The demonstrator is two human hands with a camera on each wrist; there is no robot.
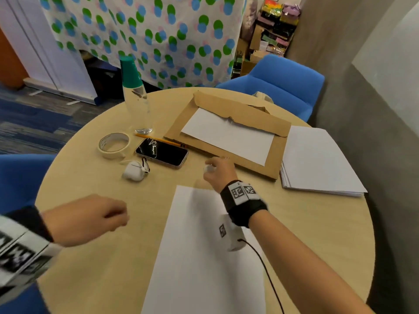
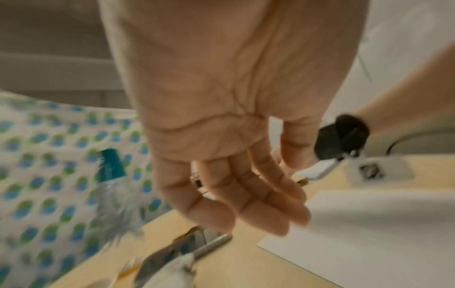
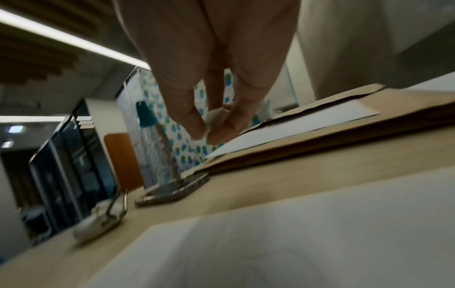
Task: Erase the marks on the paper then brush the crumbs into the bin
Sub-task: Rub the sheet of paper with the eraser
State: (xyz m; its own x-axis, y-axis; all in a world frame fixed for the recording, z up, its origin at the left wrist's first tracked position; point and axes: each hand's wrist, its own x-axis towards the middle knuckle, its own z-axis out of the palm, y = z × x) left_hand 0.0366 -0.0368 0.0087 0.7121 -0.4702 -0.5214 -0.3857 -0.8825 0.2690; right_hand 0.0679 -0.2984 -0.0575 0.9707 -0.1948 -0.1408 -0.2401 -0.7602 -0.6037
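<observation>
On the round desk [image 1: 90, 257] the paper [image 1: 192, 257] lies near its front edge, the left hand [image 1: 90, 217] hangs loose and empty beside it, and the right hand [image 1: 218, 172] pinches the eraser [image 3: 216, 117] in its grip just past the far edge, so erasing looks about to start, needing that hand brought down onto the marks, too faint to see.

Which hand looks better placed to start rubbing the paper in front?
The right hand: it already pinches the eraser just beyond the paper. The left hand holds nothing.
</observation>
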